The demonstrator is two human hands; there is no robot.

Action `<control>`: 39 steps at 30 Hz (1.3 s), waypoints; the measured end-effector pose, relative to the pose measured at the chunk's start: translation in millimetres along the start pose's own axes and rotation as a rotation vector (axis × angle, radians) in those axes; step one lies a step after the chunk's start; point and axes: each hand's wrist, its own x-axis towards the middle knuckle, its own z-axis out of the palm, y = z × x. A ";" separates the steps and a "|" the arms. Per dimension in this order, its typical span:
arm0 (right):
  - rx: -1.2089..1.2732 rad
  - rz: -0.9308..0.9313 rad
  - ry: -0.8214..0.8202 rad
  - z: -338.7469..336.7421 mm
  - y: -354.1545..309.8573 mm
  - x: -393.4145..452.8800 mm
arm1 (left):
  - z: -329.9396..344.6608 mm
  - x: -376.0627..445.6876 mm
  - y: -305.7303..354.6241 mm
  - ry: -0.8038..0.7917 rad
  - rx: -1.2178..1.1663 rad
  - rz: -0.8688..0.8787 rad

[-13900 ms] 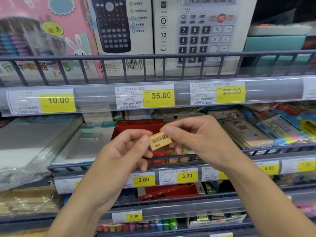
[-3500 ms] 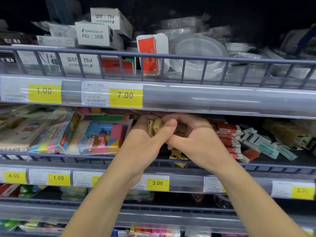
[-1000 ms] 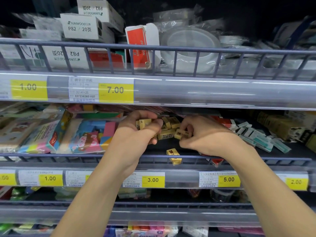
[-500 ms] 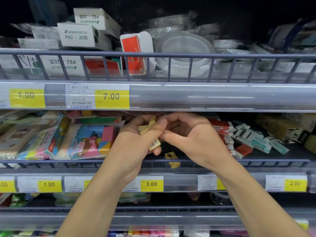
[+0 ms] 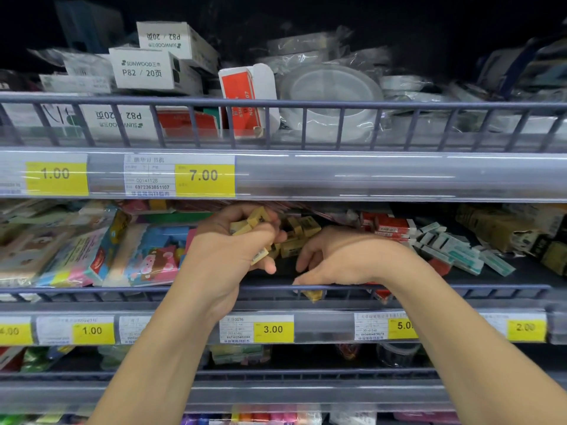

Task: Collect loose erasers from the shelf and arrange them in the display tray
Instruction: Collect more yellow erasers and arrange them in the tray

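Head view: left hand grips yellow erasers; right hand, fingers seemingly loose, reaches the shelf.

"SUNWOOD" and "P82 / 20" are printed on a white box on the top shelf. "1.00" and "7.00" are shown on yellow price tags on the upper rail; "1.00", "3.00" and "2.00" are shown on the lower rail.
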 end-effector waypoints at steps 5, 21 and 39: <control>0.206 -0.019 0.086 -0.8 -2.9 0.9 | -7.9 0.0 -0.3 -0.027 0.000 -0.036; 1.016 -0.312 0.412 11.8 -10.5 -7.1 | -10.6 -10.3 1.6 -0.167 0.299 0.057; -0.303 0.128 0.296 1.6 19.3 10.0 | -19.4 -5.9 4.9 -0.051 0.186 0.021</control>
